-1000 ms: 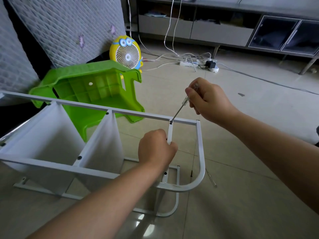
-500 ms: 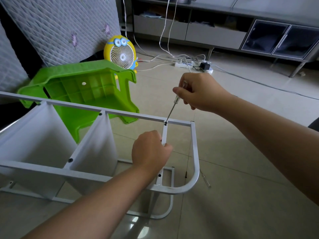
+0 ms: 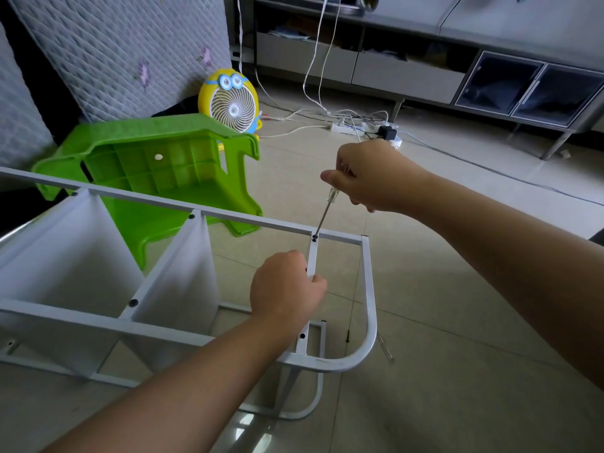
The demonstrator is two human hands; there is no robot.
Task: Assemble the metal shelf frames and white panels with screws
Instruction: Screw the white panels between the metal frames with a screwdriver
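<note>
My left hand (image 3: 287, 289) is gripping the crossbar (image 3: 312, 258) to steady it while my right hand (image 3: 376, 178), clamped on the screwdriver (image 3: 324, 215), is driving the screw (image 3: 314, 238).

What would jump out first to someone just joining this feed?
The two hands at centre: the right hand holds a screwdriver with its tip at a screw where the far rail of the shelf frame meets a crossbar, which the left hand grips. Behind the frame, a bright green stool lies tipped over, a yellow cartoon fan beyond it.
</note>
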